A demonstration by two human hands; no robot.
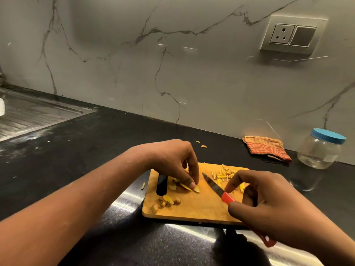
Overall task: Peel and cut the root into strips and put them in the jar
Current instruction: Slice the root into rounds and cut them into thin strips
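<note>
A wooden cutting board (194, 206) lies on the black counter. My left hand (172, 160) pinches yellow root slices (190, 187) near the board's middle. My right hand (269, 200) grips a red-handled knife (216, 186); its blade points up-left and rests on the board just right of the slices. A pile of cut yellow strips (223, 173) sits at the board's far right. Brown peel scraps (167, 202) lie at the front left. A clear jar with a blue lid (320, 148) stands shut at the right by the wall.
A folded orange striped cloth (266, 147) lies between the board and the jar. A steel sink drainboard (30, 114) is at the far left. Stray root bits (201, 144) lie behind the board. A marble wall with a socket (294, 34) backs the counter.
</note>
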